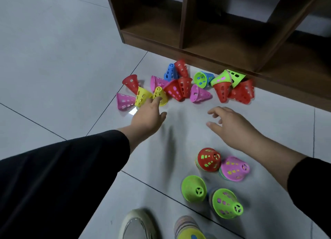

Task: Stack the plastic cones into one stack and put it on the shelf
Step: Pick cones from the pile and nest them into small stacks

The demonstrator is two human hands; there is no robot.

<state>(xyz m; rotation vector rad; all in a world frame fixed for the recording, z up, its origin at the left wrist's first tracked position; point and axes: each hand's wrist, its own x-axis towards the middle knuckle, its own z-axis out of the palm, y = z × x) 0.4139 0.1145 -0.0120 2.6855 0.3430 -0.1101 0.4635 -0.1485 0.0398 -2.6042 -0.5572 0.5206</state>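
I see my left hand reaching mid-frame, fingertips touching a yellow cone without pinching it. My right hand hovers right of centre, fingers spread, holding nothing. Loose cones lie below the shelf at top; a red-topped stack stands lower right.

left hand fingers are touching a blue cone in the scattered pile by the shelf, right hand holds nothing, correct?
Not quite: the cone is yellow, not blue. The head view shows the left hand touching a yellow cone in the pile by the shelf; the right hand holds nothing.
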